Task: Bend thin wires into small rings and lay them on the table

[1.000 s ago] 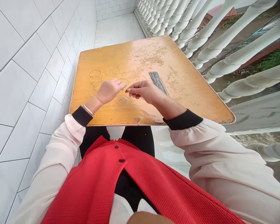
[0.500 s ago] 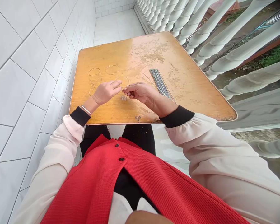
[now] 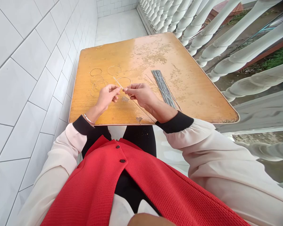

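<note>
A thin straight wire (image 3: 142,109) slants between my hands, one end pointing up beyond my fingertips and the other running toward the table's front edge. My left hand (image 3: 108,96) pinches it near the upper end. Close beside, almost touching, my right hand (image 3: 140,94) pinches the same wire. Behind my fingers a wire ring (image 3: 124,78) lies on the table. Further rings lie at the left, among them a dark one (image 3: 96,72) and a paler one (image 3: 114,70). To the right of my right hand lies a bundle of straight grey wires (image 3: 163,88).
The worn wooden table (image 3: 193,84) has peeling patches on its surface. A white tiled wall (image 3: 37,78) runs along the left, and a white balustrade (image 3: 245,56) along the right. One reddish wire (image 3: 151,80) lies just left of the bundle.
My left fingers, spread half a second ago, have closed in a pinch. The straight wire now shows clearly between my hands. My right hand has shifted very slightly.
</note>
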### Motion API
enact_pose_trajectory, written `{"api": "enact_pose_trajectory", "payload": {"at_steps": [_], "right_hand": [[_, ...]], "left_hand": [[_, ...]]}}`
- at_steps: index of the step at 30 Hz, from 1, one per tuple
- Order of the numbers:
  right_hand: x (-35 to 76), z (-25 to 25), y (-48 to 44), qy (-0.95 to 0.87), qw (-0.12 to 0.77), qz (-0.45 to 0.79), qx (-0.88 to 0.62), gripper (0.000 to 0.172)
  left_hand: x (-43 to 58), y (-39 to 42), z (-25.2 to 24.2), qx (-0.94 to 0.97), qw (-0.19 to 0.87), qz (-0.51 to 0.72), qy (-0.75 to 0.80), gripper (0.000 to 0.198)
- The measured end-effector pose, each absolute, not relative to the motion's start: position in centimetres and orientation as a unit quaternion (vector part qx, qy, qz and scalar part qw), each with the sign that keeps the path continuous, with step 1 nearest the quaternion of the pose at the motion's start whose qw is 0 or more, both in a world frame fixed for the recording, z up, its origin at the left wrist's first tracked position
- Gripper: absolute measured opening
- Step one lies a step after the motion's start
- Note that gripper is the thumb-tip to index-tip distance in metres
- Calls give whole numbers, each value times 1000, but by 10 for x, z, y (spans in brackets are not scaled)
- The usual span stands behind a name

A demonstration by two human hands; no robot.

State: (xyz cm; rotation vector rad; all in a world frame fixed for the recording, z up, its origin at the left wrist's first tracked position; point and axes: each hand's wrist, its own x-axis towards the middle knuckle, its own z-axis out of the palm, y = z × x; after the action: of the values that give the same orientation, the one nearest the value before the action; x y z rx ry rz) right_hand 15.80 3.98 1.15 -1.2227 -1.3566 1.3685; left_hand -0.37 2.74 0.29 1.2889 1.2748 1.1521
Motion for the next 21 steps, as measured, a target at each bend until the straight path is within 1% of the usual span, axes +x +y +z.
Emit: {"api": "enact_pose_trajectory", "payload": {"at_steps": [1, 3, 8, 21], "right_hand": [[157, 12, 38, -549, 417, 536, -487, 27], [156, 14, 37, -566, 412, 519, -490, 24], [155, 15, 35, -573, 409, 506, -498, 21], [155, 13, 36, -598, 406, 486, -491, 24]], "left_hand": [[-3, 27, 4, 512, 513, 465, 508, 12], [-3, 27, 6, 504, 543, 466, 484, 15], [-7, 26, 12, 516, 542, 465, 474, 15], [-7, 23, 21, 524, 534, 429, 507, 19]]}}
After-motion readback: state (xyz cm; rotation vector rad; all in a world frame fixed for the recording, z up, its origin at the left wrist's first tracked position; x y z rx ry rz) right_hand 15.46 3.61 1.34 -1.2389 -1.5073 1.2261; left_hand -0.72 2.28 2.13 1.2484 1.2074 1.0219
